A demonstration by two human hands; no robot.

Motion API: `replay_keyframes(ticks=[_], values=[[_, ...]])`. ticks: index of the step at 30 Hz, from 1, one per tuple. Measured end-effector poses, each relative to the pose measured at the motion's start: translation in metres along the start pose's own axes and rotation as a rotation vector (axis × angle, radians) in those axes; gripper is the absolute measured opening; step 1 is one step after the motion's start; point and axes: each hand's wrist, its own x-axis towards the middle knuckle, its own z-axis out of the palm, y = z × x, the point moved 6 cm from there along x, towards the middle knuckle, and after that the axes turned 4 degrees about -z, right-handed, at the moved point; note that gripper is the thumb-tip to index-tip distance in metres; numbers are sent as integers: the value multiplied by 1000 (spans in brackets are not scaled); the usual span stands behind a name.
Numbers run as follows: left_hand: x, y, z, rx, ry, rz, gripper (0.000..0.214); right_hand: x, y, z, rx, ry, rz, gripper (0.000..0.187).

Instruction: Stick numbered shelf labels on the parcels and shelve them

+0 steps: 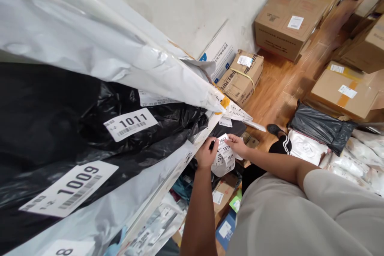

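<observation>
Works beside a shelf (pixel 180 168) just left of the fingers (pixel 232 140), with a large box (pixel 280 28) far beyond them to the right, black parcels (pixel 60 128) marked 1009 and 1011 to their left, a grey bag (pixel 321 124) well off to their right, and a strapped box (pixel 244 78) beyond them, nearer than the large one. Holds a curling label strip (pixel 227 155) between left hand (pixel 206 154) and right hand (pixel 240 146), fingers of both clamped on its sides, with 1021 printed between the fingertips and 1014 to 1016 below.
</observation>
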Motion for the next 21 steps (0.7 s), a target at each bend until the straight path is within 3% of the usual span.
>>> replay_keyframes(ticks=[21], values=[[-2,-5,3,7,13,-47,33,3,7,-3,-60,100,-15,46]])
